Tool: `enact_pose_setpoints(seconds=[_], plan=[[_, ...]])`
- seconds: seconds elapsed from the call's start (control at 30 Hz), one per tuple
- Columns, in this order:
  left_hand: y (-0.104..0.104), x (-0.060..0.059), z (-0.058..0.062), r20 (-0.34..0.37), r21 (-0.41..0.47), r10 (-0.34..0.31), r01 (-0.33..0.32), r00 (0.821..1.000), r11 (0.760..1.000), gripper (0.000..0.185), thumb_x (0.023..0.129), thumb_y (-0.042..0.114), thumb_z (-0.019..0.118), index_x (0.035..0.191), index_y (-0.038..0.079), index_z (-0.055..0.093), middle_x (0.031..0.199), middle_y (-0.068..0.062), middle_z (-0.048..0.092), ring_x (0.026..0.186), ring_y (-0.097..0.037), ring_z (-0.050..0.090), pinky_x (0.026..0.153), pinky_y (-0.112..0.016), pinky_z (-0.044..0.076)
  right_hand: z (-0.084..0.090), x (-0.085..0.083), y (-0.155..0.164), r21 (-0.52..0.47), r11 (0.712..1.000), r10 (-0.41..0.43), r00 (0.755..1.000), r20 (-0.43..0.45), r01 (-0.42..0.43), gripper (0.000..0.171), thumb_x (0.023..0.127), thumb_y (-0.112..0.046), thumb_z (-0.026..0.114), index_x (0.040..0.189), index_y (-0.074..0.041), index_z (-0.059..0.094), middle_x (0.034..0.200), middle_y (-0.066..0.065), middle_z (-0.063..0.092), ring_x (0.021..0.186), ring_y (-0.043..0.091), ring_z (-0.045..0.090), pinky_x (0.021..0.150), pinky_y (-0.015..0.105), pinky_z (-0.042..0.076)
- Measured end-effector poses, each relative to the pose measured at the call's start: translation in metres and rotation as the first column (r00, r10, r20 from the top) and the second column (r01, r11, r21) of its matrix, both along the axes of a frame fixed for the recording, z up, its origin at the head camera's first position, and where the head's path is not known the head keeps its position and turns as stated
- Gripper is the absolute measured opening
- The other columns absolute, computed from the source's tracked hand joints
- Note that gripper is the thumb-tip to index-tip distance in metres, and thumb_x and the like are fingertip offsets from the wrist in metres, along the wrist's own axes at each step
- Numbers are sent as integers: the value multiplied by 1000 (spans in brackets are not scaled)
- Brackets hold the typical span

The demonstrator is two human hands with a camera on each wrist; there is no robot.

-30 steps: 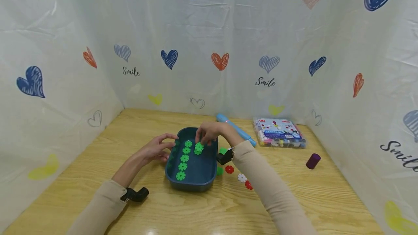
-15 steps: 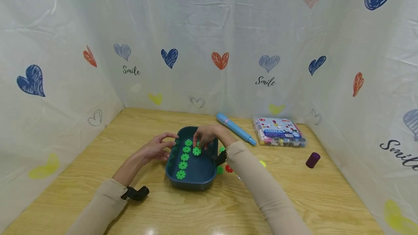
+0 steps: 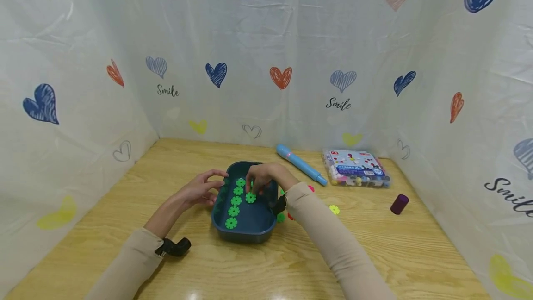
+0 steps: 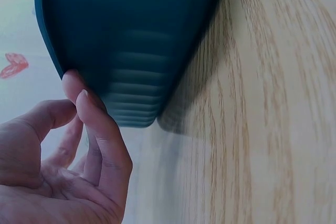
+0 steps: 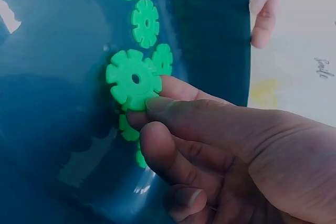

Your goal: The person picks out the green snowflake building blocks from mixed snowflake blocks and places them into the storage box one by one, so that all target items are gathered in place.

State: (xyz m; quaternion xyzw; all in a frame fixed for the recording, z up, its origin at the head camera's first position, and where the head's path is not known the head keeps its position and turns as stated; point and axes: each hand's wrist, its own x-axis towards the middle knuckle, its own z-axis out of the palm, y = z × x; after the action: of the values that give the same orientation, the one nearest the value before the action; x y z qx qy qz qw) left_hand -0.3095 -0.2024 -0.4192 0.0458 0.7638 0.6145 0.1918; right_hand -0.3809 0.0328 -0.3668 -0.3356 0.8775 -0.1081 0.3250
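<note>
My right hand (image 3: 258,178) reaches into a dark blue bin (image 3: 243,236) and pinches a green notched snowflake disc (image 5: 122,74) between thumb and finger. The right wrist view shows it tilted just in front of other green discs (image 5: 145,32). On the bin floor, several green snowflake discs (image 3: 233,211) form a row along the left side. My left hand (image 3: 200,189) is at the bin's left rim; its bent, loose fingers touch the outside of the ridged wall (image 4: 139,74). Part of the bin's far end is hidden behind my right hand.
Loose discs lie right of the bin, including a green one (image 3: 281,217) and a yellow one (image 3: 334,209), partly hidden by my right sleeve. Farther back are a light blue stick-shaped object (image 3: 301,165) and a clear box of small parts (image 3: 356,170). A purple cylinder (image 3: 399,204) stands at right.
My right hand has lowered slightly toward me inside the bin with the green disc, and my forearm has shifted left. The left hand keeps its place at the rim.
</note>
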Motion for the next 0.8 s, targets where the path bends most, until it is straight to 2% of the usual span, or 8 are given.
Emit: enact_pose_setpoints(seconds=[0.2,0.33,0.63,0.7,0.8], plan=[[0,0,1,-2,-4,-5,5,1000,1000,45,99,31,58,141,19,45,100,-9,62,54,-11,61,56,-24,53,3,1,1,2,1000,7,1000,-20,-7,17,91,-7,65,106,-11,73,70,0,65,62,11,61,53,25,41],[0,1,1,-4,3,-7,7,1000,1000,46,99,31,58,141,19,45,99,-9,61,54,-11,61,55,-24,53,11,3,8,-7,1000,27,998,-54,-27,20,91,-6,63,109,-9,72,74,0,65,62,11,60,52,23,42],[0,0,-2,-1,13,0,0,1000,1000,45,100,28,58,141,19,45,97,-7,61,53,-11,60,54,-23,53,35,16,41,-78,993,78,990,-118,-88,23,98,-13,57,117,-2,66,101,20,72,70,19,66,52,22,42],[0,0,-2,1,14,2,-2,1000,1000,45,100,28,57,142,18,45,96,-7,60,53,-11,59,54,-23,53,38,19,49,-98,991,73,989,-131,-86,21,99,-13,58,115,-3,67,102,19,72,70,20,68,52,22,43],[1,0,-1,1,14,5,-5,1000,1000,44,100,27,57,142,18,45,95,-7,61,53,-11,59,54,-23,52,40,26,63,-105,992,56,986,-154,-72,17,98,-15,60,111,-7,68,98,12,73,70,20,70,60,24,51]])
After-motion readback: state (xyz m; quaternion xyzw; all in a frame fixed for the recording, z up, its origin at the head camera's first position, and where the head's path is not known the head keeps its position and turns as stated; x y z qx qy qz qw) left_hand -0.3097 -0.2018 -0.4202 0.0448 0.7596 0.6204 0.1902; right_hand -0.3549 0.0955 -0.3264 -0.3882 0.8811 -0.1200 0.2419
